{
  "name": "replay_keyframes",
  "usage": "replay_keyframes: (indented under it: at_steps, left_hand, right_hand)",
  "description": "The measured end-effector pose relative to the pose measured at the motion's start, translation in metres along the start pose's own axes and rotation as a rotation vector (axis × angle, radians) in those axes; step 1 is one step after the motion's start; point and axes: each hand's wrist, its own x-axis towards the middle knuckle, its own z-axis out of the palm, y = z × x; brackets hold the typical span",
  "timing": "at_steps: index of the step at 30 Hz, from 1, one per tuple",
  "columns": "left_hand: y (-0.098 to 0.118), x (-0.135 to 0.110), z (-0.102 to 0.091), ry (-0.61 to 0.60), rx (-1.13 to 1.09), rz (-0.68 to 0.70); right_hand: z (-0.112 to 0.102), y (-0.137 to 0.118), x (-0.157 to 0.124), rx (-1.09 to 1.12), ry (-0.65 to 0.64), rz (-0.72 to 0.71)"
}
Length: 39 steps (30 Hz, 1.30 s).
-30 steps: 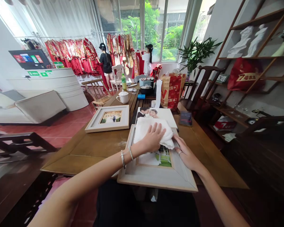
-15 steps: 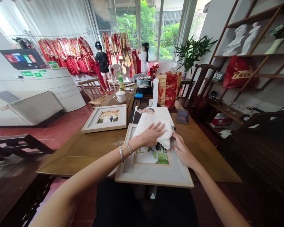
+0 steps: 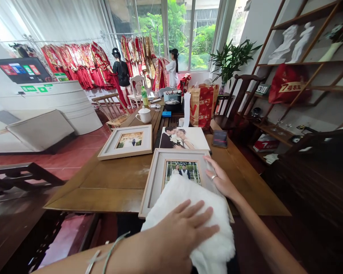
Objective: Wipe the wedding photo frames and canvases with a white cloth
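A picture frame (image 3: 150,182) with a wide pale border rests at the table's front edge, tilted toward me; it holds a photo of a couple (image 3: 183,170). Over its lower part lies a fluffy white cloth (image 3: 217,213), draping past the near edge. Flat on that cloth, fingers spread, is my left hand (image 3: 185,228). My right hand (image 3: 221,179), wearing a ring, grips the frame's right side near the upper corner; its thumb is hidden. Just beyond the frame lies a large couple portrait print (image 3: 197,137).
Left of the print lies a second framed photo (image 3: 108,150). A white lidded cup (image 3: 143,115), a red-and-tan paper bag (image 3: 204,106) and a small dark square item (image 3: 220,139) stand on the table (image 3: 108,190). Two people are by the garment racks at the back.
My left hand and the white cloth have come down the frame toward me, uncovering the couple in the photo and the print behind. My right hand stays on the frame's right side.
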Motion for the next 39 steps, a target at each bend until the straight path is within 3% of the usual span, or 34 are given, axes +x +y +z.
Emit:
replay_keyframes:
  at_steps: [4, 11, 14, 19, 26, 29, 35, 39]
  left_hand:
    - [0.009, 0.007, 0.009, 0.058, 0.061, -0.108]
    - [-0.013, 0.034, 0.015, 0.148, 0.217, -0.302]
    - [-0.01, 0.027, 0.028, 0.157, 0.233, -0.302]
    - [0.001, -0.004, 0.043, 0.069, 0.207, -0.301]
    - [0.002, -0.03, 0.023, -0.075, 0.264, -0.583]
    - [-0.014, -0.025, 0.014, -0.031, 0.32, -0.699]
    - [-0.056, -0.015, 0.002, 0.141, 0.374, -0.669]
    - [-0.037, -0.028, 0.001, 0.033, 0.332, -0.704]
  right_hand:
    - [-0.001, 0.002, -0.001, -0.02, -0.034, -0.049]
    - [-0.005, -0.001, -0.002, 0.006, -0.056, -0.091]
    - [-0.004, -0.001, -0.001, -0.009, -0.037, -0.084]
    - [-0.002, 0.005, 0.001, 0.041, -0.002, -0.096]
    - [-0.003, 0.007, 0.003, 0.031, 0.025, -0.164]
    - [-0.004, 0.005, 0.003, 0.039, 0.015, -0.178]
    - [-0.004, 0.002, 0.003, 0.04, -0.018, -0.173]
    - [-0.004, 0.002, 0.003, -0.005, -0.059, -0.147]
